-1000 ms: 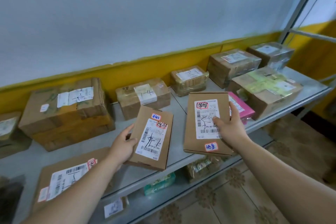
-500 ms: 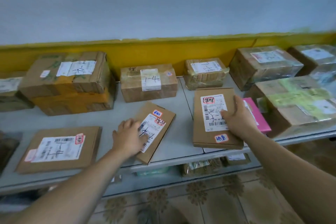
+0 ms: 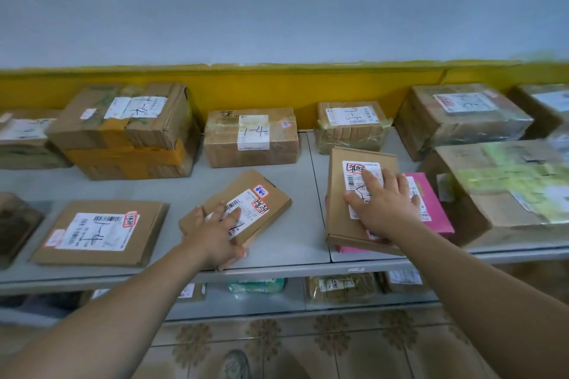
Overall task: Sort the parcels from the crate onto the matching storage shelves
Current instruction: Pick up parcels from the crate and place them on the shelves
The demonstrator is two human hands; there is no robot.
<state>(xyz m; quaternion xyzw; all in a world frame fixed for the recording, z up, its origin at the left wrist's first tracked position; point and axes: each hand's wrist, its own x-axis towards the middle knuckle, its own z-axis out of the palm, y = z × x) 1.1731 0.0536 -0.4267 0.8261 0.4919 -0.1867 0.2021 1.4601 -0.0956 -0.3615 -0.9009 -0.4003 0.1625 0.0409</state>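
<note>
Your left hand (image 3: 215, 231) lies flat, fingers straight and spread, on the label of a small brown parcel (image 3: 264, 194) that sits askew near the front edge of the grey upper shelf (image 3: 292, 231); it grips nothing. Your right hand (image 3: 385, 206), likewise flat with fingers fanned out, presses on the label of a second brown parcel (image 3: 338, 194); that parcel rests further right on the same shelf, partly on top of a pink parcel (image 3: 434, 209). Behind them, along the yellow wall band, stand taped cartons, one marked 1-4 (image 3: 251, 137); a wide flat parcel (image 3: 98, 231) lies to the left, apart from your hand.
</note>
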